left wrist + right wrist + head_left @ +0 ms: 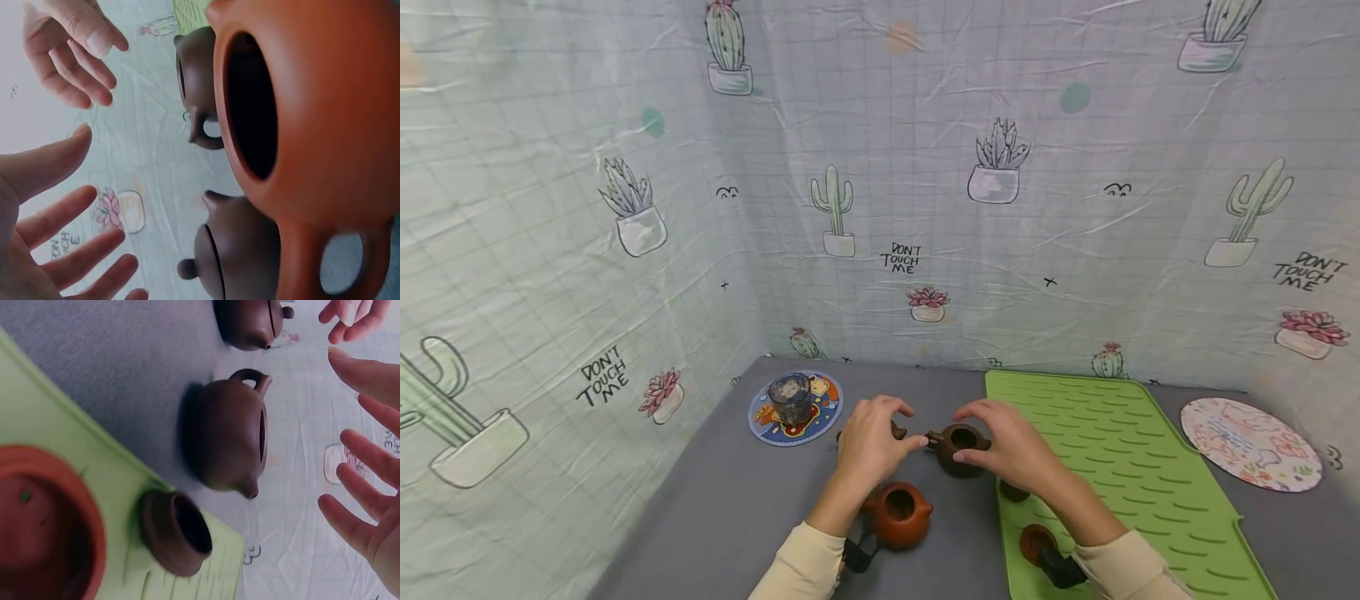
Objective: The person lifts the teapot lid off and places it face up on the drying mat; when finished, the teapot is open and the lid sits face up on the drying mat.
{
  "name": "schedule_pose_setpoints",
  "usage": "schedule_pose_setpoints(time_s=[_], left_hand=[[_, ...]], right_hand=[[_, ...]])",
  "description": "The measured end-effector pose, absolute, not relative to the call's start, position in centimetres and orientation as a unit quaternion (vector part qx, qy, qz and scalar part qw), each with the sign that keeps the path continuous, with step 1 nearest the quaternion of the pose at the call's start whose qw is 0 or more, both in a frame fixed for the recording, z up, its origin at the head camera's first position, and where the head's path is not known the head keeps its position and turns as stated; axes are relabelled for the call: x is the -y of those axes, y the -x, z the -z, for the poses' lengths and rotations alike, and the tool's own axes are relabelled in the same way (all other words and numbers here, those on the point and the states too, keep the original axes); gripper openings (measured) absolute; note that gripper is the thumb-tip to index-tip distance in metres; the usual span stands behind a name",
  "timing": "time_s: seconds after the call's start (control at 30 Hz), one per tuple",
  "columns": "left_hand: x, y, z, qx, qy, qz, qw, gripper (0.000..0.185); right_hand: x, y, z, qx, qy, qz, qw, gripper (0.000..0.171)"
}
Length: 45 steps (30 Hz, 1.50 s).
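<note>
A lidless dark brown teapot (pixel 961 450) (pixel 228 434) (pixel 197 81) stands on the grey table between my hands. My left hand (pixel 880 433) (pixel 69 231) hovers just left of it, fingers spread, holding nothing. On the pot's right side my right hand (pixel 1000 442) (pixel 369 487) hangs with straight fingers, also empty. Behind my left hand sits a lidded dark teapot (pixel 897 431) (pixel 237 256) (pixel 250 322). A lidless orange teapot (pixel 898 512) (pixel 300 125) stands under my left wrist.
A small dark cup (pixel 1013 492) (pixel 178 531) and an orange clay piece (pixel 1036 542) (pixel 44 525) lie on the green ribbed mat (pixel 1120 450). A glass cup (pixel 790 398) stands on a colourful coaster at the back left. At the right lies a round floral coaster (pixel 1251 442). Cactus-print cloth walls enclose the table.
</note>
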<state>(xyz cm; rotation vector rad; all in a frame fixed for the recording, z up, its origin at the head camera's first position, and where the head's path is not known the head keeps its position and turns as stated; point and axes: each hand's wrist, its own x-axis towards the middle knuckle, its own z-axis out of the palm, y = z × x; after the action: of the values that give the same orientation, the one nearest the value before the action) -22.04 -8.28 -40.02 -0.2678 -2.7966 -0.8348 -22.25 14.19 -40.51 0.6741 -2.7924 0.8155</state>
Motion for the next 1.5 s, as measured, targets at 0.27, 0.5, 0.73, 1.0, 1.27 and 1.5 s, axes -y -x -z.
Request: schedule_pose_setpoints(time_s=[0.27, 0.5, 0.73, 1.0, 1.27, 1.5], left_hand=[[10.2, 22.3, 40.5, 0.949, 0.091, 0.279, 0.118, 0.036], [12.2, 22.4, 40.9, 0.951, 0.072, 0.271, 0.131, 0.037], [14.1, 22.4, 41.4, 0.952, 0.041, 0.265, 0.147, 0.039], [15.4, 22.0, 42.2, 0.957, 0.001, 0.263, 0.12, 0.041], [15.5, 22.3, 43.4, 0.953, -0.01, 0.285, 0.103, 0.042], [15.4, 22.8, 44.3, 0.942, 0.001, 0.317, 0.11, 0.038]], right_hand=[[-12.1, 23.2, 40.5, 0.928, -0.238, -0.275, 0.08, 0.042], [-9.9, 23.9, 40.2, 0.924, -0.24, -0.291, 0.069, 0.04], [-7.6, 24.1, 40.1, 0.917, -0.252, -0.302, 0.064, 0.041], [-6.1, 24.5, 41.0, 0.91, -0.273, -0.307, 0.059, 0.041], [-5.0, 25.2, 41.6, 0.911, -0.278, -0.3, 0.052, 0.038], [-4.1, 25.9, 42.3, 0.911, -0.285, -0.294, 0.051, 0.031]])
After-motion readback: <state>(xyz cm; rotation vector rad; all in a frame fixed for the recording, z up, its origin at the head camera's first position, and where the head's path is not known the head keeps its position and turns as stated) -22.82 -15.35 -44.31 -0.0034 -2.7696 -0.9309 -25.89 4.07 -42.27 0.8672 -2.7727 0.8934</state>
